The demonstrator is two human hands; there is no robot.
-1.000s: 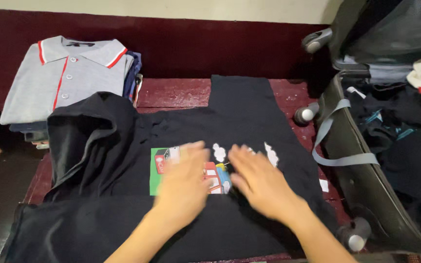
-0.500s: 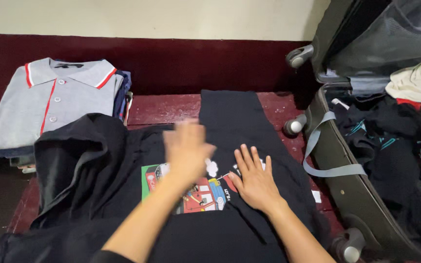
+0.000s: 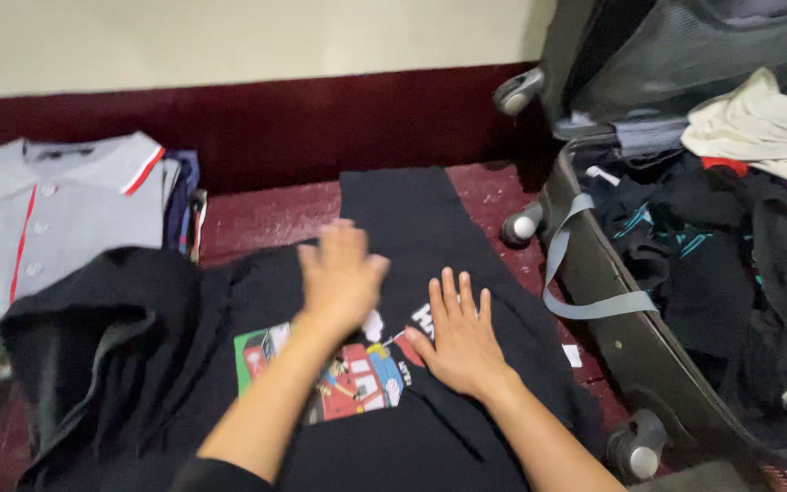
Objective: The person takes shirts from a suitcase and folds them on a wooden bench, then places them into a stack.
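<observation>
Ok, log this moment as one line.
left hand: flat on black T-shirt | right hand: flat beside colour print | open suitcase: right

My T-shirt point(image 3: 430, 228) lies spread on the table point(image 3: 257, 219) right in front of me, both my hands on it: left hand point(image 3: 341, 273) further up, right hand point(image 3: 457, 333) just beside it, nearer me. Left of the T-shirt, a polo shirt point(image 3: 56, 219) tops a folded stack. Right of the table sits the open suitcase point(image 3: 621, 337), clothes point(image 3: 730, 237) piled in it, a strap point(image 3: 585, 305) hanging over its edge.
</observation>
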